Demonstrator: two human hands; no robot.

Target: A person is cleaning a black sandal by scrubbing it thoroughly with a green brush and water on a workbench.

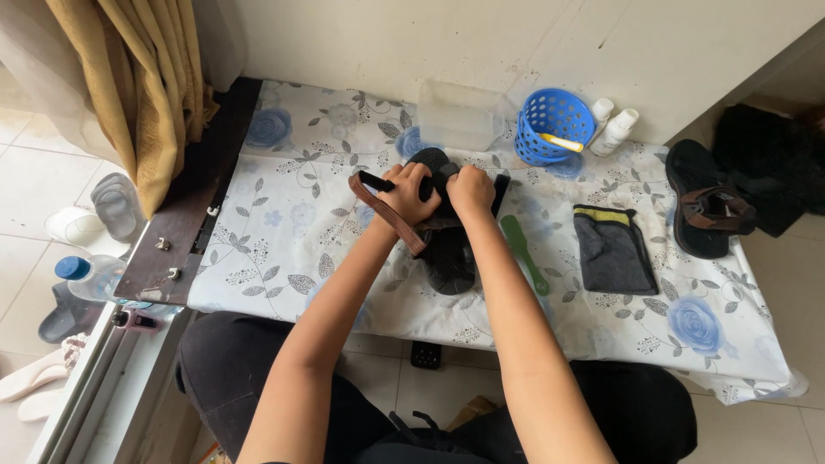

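a black sandal (449,249) is laid at the middle of the flowered tablecloth (284,215), its long axis running from 12 to 6 o'clock, one end towards the wall. its brown strap (387,213) is clenched in the left hand (411,192); the sandal's upper is gripped by the right hand (469,189). a green brush (524,253) lies just beside it at 3 o'clock, a dark cloth (612,249) further out, a blue basket (550,125) at 1 o'clock, and a second sandal (700,206) well apart.

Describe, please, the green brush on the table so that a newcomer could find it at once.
Start at the floral tablecloth. Right of the black sandal under both hands lies the green brush, before the dark grey cloth. It is the only green, long, slim thing there.
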